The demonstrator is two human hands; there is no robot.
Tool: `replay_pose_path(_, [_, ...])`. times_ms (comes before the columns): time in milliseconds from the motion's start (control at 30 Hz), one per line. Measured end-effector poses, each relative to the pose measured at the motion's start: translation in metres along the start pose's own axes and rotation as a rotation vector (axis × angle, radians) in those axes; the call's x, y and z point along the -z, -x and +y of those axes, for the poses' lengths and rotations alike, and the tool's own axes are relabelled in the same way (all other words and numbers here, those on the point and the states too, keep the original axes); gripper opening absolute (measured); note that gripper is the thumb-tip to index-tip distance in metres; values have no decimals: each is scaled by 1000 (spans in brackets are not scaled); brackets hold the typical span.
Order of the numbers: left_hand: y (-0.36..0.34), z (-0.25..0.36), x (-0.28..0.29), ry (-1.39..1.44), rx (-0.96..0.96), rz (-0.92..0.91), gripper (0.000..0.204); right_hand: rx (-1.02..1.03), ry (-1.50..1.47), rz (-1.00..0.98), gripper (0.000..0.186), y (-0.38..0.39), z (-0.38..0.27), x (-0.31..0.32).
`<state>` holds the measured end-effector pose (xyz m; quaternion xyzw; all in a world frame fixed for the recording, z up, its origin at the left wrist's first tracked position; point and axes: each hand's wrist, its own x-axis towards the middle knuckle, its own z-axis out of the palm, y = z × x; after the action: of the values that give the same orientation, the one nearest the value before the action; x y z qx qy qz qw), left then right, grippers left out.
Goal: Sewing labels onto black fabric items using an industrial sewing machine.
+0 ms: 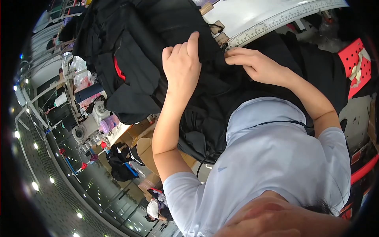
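Observation:
A large heap of black cloth [158, 23] lies on the table edge and hangs down over my lap. My left hand [181, 59] is closed on top of this cloth, its index finger stretched out and the others curled; fabric appears gathered beneath it. Farther right, my right hand [252, 65] pinches the cloth's edge near the end of a clear ruler. Its thumb is partly hidden, and any small item between the fingertips cannot be made out. A red strip [118, 69] shows among the folds at left.
The ruler strip [276, 25] runs along the white table [244, 15] edge. Tan blocks [219, 33] with a black cord sit beside the cloth. At right is a red perforated panel [353, 67]. Sewing machine parts [100, 110] and cartons stand at left; another person [156, 209] is far behind.

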<state>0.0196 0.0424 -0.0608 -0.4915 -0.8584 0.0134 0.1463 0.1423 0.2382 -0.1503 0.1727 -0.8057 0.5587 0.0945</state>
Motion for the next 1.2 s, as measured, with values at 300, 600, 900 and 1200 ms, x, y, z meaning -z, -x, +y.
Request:
replay_pose_path(300, [6,-10,0,19,-191,74,37,283,447,303,35,-20,10,-7])
replay_pose_path(600, [-5,-9,-15,-4,-103,42,31,416,618,315,29,-39,5,5])
replay_pose_path(900, [-26,-18,-21,37,23,155,58,598,678,132,25,-54,13,17])
replay_pose_path(1200, [-58,-60,-23,332,236,400,40,723,569,34,20,-71,6,21])
